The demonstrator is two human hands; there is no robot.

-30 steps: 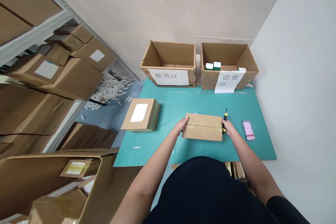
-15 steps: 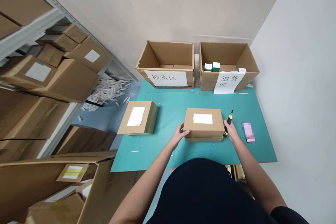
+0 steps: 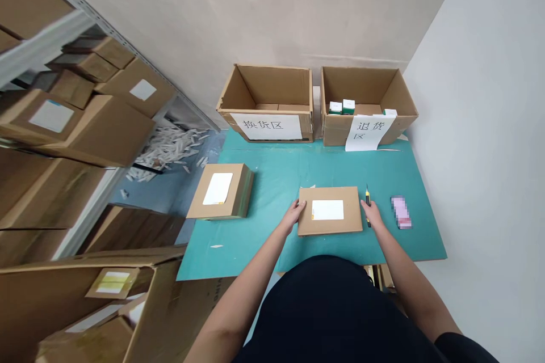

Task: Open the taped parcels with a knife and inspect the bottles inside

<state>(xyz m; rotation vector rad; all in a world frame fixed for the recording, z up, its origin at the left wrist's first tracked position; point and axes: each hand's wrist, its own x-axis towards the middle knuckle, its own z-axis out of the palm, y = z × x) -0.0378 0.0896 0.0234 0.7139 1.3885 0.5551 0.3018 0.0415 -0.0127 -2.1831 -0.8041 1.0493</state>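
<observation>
A brown cardboard box (image 3: 306, 227) with a white label (image 3: 327, 210) on its upper face is in front of me, near the green tabletop's front edge. My left hand (image 3: 293, 214) is closed on the box's left edge, thumb over the top. At the right end, my right hand (image 3: 372, 213) is wrapped round a black-and-yellow utility knife (image 3: 368, 199). The blade end points away from me. Its fingers are right beside the box; whether they press on it I cannot tell.
Another labelled cardboard box (image 3: 238, 193) sits on the table's left. A pink phone-like item (image 3: 401, 212), partly pixelated, lies at right. Two open cartons with paper signs, left (image 3: 306, 119) and right (image 3: 332, 135), line the back. Shelves of boxes (image 3: 114, 130) stand left.
The box between my hands has tipped so its labelled face points more toward me and its front side no longer shows. The knife has swung more upright with my right hand.
</observation>
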